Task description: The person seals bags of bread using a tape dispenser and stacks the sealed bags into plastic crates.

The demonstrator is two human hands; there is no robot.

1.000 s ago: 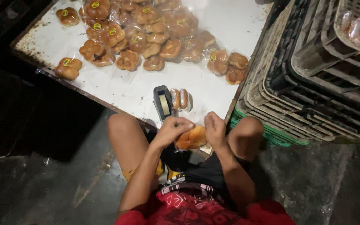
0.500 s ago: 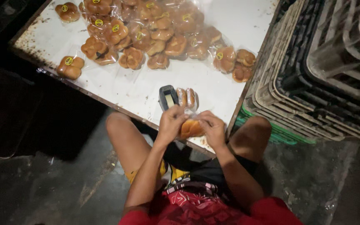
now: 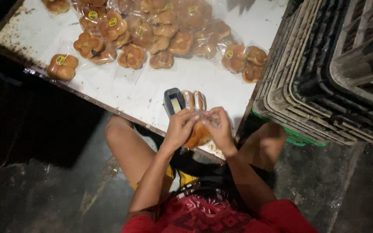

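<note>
Since the frame half a second earlier, both hands have been raised a little toward the edge of the surface [image 3: 160,92], and the bagged bun [image 3: 197,134] has been brought up with them; a second earlier it was held lower, over the lap.

The left hand [image 3: 181,128] is curled round the left side of the bun, its fingers [image 3: 191,117] bent and drawn together at the top of the clear wrapper. The right hand [image 3: 219,127] is set against the other side, with the fingertips pinched shut on the wrapper's neck, touching those of the left hand. The bun is thus clamped between both hands, just at the near edge of the surface, above the knees.

Only the lower part of the bun is seen: golden brown, rounded, glossy under plastic. Just beyond the hands a dark tape dispenser [image 3: 173,101] is lying beside another wrapped bun [image 3: 194,99]. A heap of bagged buns [image 3: 152,30] is spread further back, and stacked crates [image 3: 324,73] are standing at the right.
</note>
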